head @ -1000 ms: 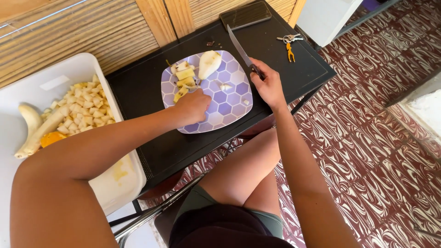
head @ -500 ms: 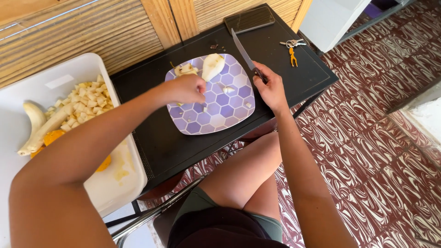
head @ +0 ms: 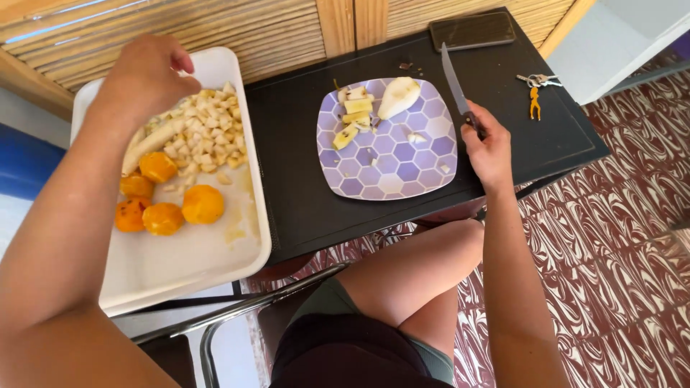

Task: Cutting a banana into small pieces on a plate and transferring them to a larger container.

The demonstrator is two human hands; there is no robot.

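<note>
We see the left hand (head: 147, 75) hovering over the far end of a white tray (head: 215, 266), at about ten o'clock in the view, with its fingers curled loosely downward above a heap of diced pale fruit (head: 205, 133); whether anything lies between the fingertips we cannot tell. Just beside the heap, toward eight o'clock, lie a peeled banana piece (head: 147, 144) and five peeled orange fruits (head: 165, 201) clustered together on the tray floor.

The right hand (head: 489, 151), at three o'clock, is closed round the handle of a knife (head: 454, 86), whose blade points up toward twelve o'clock, along the right edge of a purple hexagon-patterned plate (head: 392, 183). The plate sits on a black table (head: 302, 194) and carries a peeled pear half (head: 399, 95) at its far rim, with a few cut fruit strips (head: 354, 115) just left of it and small crumbs scattered nearby.

At the table's far edge lies a dark phone (head: 471, 30), and near two o'clock a bunch of keys (head: 535, 90).
</note>
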